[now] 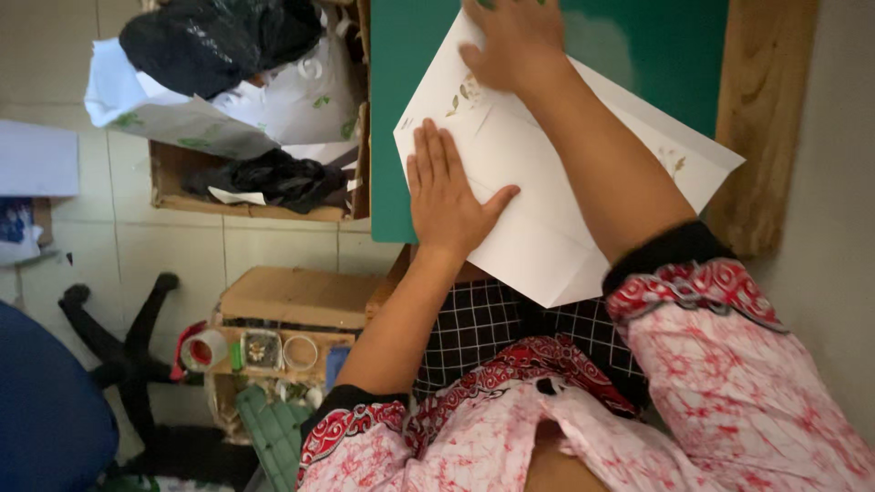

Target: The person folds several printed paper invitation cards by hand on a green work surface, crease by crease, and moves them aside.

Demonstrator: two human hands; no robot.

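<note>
Tiled floor and cardboard boxes fill the frame's left; upper centre, a white folded paper sheet [547,173] (small leaf prints) lies on a green mat [638,46]. Left hand [447,196] and right hand [515,41] press it, fingers spread flat.

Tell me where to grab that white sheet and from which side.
Judging by its pose, pinch the white paper sheet at the corner overhanging the green mat's edge toward the body, coming from the lap side. The left hand and right hand press the rest flat.
</note>
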